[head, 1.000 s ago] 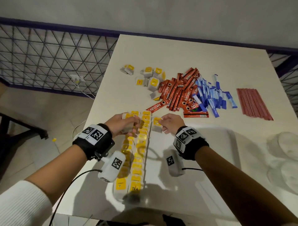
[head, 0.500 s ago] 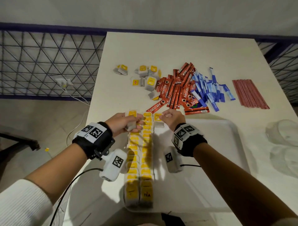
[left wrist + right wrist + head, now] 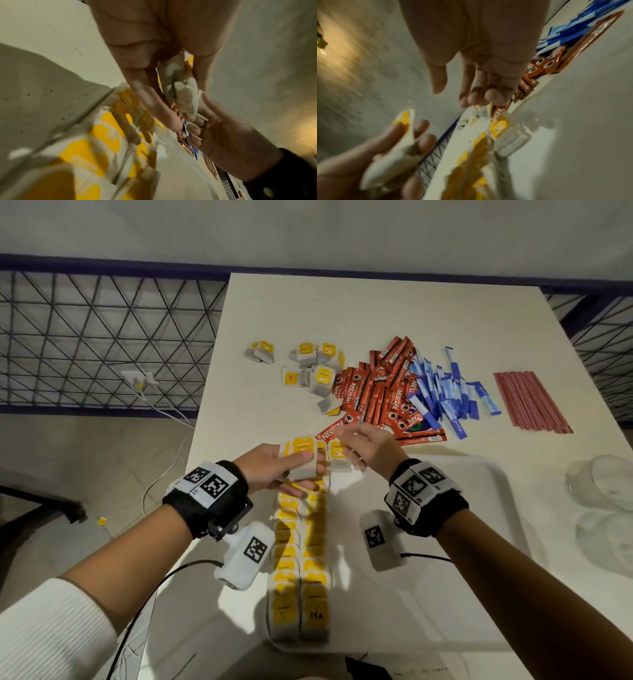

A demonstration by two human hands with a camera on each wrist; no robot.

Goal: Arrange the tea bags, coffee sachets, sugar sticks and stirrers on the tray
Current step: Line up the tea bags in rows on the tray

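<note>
My left hand grips a small stack of yellow-tagged tea bags just above the far end of the white tray. Two long rows of tea bags lie along the tray's left side. Beside them a single tea bag starts a third row. My right hand hovers over that bag, fingers loosely curled, holding nothing. The right wrist view shows the right hand empty. In the left wrist view the held tea bags sit between thumb and fingers.
Beyond the tray on the white table lie loose tea bags, red coffee sachets, blue sugar sticks and red stirrers. Clear glass cups stand at the right edge. A railing runs on the left.
My right hand has let go of the tea bag at the third row's start and risen above it. The left hand has lifted slightly with its stack.
</note>
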